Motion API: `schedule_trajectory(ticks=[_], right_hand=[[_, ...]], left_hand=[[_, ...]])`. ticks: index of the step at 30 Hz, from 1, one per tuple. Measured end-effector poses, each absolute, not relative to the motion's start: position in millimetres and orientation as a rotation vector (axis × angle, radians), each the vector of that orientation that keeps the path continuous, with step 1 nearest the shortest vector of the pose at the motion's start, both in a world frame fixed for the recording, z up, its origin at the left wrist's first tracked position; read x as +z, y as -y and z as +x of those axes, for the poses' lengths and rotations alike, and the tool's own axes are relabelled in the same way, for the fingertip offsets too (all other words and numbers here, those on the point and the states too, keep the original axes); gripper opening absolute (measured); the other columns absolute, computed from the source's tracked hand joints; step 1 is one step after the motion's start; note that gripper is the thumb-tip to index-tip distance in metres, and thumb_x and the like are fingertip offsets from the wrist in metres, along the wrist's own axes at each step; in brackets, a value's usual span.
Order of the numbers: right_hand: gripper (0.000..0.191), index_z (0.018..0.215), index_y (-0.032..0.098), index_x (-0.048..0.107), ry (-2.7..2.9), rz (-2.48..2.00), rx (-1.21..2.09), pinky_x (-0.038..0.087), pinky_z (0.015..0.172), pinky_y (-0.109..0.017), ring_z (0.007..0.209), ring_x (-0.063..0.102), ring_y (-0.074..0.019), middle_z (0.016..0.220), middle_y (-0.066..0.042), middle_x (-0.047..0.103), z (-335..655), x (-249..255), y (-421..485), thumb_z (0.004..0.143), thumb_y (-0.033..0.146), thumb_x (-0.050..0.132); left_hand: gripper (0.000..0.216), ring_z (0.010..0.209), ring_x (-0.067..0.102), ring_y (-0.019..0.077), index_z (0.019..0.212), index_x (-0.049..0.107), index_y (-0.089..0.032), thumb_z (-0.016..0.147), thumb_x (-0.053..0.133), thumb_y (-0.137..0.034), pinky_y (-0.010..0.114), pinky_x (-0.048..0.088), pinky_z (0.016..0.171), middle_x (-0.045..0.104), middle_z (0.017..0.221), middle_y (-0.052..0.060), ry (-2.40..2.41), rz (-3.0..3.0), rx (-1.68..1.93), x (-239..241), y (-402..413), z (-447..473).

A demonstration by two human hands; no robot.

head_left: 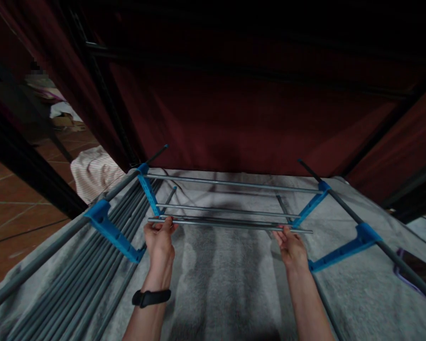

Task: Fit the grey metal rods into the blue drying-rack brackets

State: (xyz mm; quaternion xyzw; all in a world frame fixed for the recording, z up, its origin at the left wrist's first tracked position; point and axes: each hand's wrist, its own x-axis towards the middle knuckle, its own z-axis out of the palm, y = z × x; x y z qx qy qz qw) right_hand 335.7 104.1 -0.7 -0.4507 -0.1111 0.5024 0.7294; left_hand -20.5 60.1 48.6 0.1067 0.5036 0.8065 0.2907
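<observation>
My left hand (160,232) is closed around the left end of a thin grey metal rod (227,224), with a black band on that wrist. The rod's right part is pinched in my right hand (287,241). It lies level across the frame, near the lower ends of the two far blue plastic brackets, left (148,189) and right (310,207). Two more crossbars, an upper one (234,183) and a lower one (230,211), span those brackets. Nearer me are a left blue bracket (113,232) and a right blue bracket (344,247), on long grey side tubes.
Several loose grey tubes (92,270) lie along the left on a grey blanket (216,284). A phone in a purple case (415,270) rests at the right. Dark red fabric (227,128) hangs behind. A striped cloth (95,173) is at the left, above a tiled floor (14,227).
</observation>
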Motion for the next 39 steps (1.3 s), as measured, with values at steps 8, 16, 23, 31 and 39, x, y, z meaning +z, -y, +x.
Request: schedule_trajectory(ticks=[8,16,23,31,39], right_hand=[[0.016,0.076,0.019,0.061,0.21,-0.981,1.202,0.064,0.075,-0.03,0.068,0.072,-0.0125,0.071,0.002,0.073,323,7,-101,0.08,0.008,0.071],[0.021,0.077,0.02,0.061,0.092,-1.082,1.235,0.064,0.069,-0.024,0.063,0.069,-0.0088,0.07,0.003,0.07,334,3,-102,0.09,0.005,0.053],[0.018,0.076,0.019,0.064,0.097,-1.0,1.356,0.063,0.073,-0.023,0.068,0.071,-0.0102,0.072,0.001,0.071,314,3,-97,0.087,0.006,0.059],[0.014,0.077,0.02,0.068,0.176,-0.866,1.561,0.063,0.084,-0.026,0.08,0.074,-0.0122,0.081,0.0,0.075,271,-5,-81,0.08,0.007,0.071],[0.015,0.074,0.019,0.067,0.156,-0.848,1.673,0.064,0.076,-0.025,0.074,0.074,-0.0133,0.076,0.0,0.075,254,-18,-74,0.077,0.006,0.073]], left_hand=[[0.035,0.077,0.071,0.0162,0.094,0.056,-0.019,0.068,0.074,-0.007,0.032,0.058,0.076,0.069,0.075,0.0,-1.17,0.29,1.977,57,-57,10],[0.04,0.08,0.068,0.0162,0.091,0.064,-0.018,0.062,0.086,-0.033,0.032,0.057,0.077,0.072,0.084,0.003,-1.052,0.519,1.881,69,-50,42],[0.032,0.092,0.069,0.0207,0.094,0.065,-0.018,0.072,0.079,-0.036,0.036,0.056,0.082,0.072,0.094,0.007,-1.057,0.697,1.851,91,-39,69],[0.03,0.097,0.068,0.0227,0.099,0.065,-0.018,0.08,0.072,-0.04,0.037,0.055,0.084,0.071,0.098,0.009,-1.109,0.842,1.816,94,-31,83],[0.038,0.091,0.068,0.0237,0.107,0.059,-0.021,0.088,0.059,-0.054,0.041,0.056,0.084,0.068,0.092,0.007,-1.155,0.887,1.902,97,-29,76]])
